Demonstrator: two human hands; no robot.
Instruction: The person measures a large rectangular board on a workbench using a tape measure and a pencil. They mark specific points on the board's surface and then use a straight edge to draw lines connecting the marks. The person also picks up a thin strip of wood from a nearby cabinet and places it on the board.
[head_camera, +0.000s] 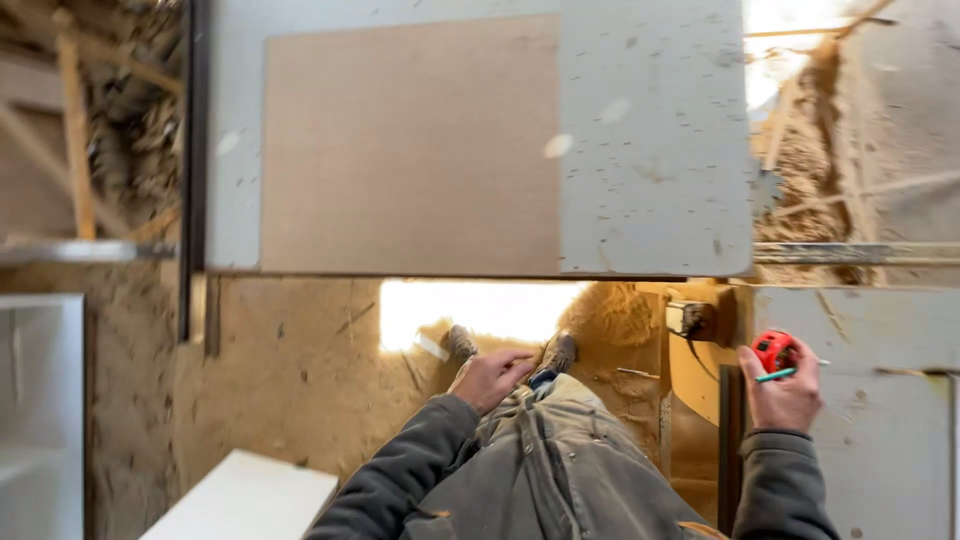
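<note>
1. Two things sit in the right hand (785, 392): a red tape measure (774, 350), pinched between thumb and fingers at the top of the fist, and a slim green pencil (776, 375) lying crosswise under it. The hand is closed around both, held out to the right of the body, above a pale speckled panel (880, 400).
2. The tape measure looks compact, hard-cased and light; its rounded shell could slip, so a grip round the case body seems the sound hold. The pencil is thin and stiff, probably easy to drop while it shares the fist.
3. The left hand (490, 377) rests on the thigh of the grey work trousers (560, 460), fingers loosely curled, holding nothing.
4. Past the knees, two boots (558, 352) stand on a sawdust-covered floor (300, 370).
5. Above lies a large grey-white board (650, 150) with a brown sheet (410, 145) on it; both look rigid and flat, and probably heavy enough to be taken by the edges.
6. A white slab (245, 495) shows at lower left.
</note>
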